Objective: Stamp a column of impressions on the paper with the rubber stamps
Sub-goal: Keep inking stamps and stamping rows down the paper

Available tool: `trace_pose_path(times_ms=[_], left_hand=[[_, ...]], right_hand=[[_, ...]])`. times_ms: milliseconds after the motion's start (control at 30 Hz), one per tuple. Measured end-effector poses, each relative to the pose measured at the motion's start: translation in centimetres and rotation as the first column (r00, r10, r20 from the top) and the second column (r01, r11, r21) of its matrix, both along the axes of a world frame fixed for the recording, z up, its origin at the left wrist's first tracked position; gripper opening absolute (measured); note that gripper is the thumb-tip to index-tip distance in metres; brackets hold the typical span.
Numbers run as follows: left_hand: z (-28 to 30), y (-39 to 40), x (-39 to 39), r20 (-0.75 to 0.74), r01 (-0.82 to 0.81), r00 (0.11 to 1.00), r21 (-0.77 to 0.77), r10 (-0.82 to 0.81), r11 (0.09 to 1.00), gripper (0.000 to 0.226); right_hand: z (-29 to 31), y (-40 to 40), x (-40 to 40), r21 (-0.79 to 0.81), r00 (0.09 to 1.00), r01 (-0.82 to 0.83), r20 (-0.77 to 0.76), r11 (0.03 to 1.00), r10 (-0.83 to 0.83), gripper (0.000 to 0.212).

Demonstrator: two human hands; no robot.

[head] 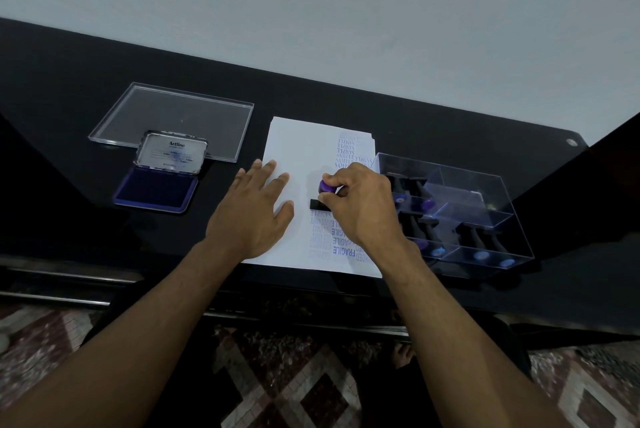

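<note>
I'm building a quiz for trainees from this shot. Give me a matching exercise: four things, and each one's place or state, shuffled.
Things:
1. left hand
2. right hand
3. ink pad
4. clear organiser box

States:
A. lid open, left of the paper
B. grips the stamp
C. flat on the paper
D. right of the paper, holds stamps

Pairs: 1-C, 2-B, 3-A, 4-D

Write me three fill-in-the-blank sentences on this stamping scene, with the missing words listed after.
1. The right hand grips a stamp with a ____ knob.
2. The left hand lies flat on the ____.
3. The ink pad lies with its lid ____.

Missing words: purple; paper; open
</note>
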State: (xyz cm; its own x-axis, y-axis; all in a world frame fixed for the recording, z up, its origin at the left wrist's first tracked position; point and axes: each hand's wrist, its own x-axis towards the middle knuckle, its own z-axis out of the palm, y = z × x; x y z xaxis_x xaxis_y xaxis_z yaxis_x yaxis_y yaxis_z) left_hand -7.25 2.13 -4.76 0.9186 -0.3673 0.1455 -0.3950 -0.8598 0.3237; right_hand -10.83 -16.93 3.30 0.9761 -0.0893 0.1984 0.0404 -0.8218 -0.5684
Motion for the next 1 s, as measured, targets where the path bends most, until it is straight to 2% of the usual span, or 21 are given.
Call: trace_pose_path(times_ms=[267, 1000], left_hand=[[-0.01, 0.03, 0.04, -0.011, 0.001, 1.000, -0.011, -0.001, 1.000, 0.077], [-0.21, 0.02, 0.19, -0.012, -0.006, 1.000, 0.013, 0.006, 1.000, 0.072]], right_hand=[[-0.15, -0.04, 0.06, 0.029, 1.000, 0.004, -0.006, 1.000, -0.003, 0.026], [-0.23, -0.11, 0.13, 0.062, 1.000, 0.012, -0.020, 0.998, -0.010, 0.023]])
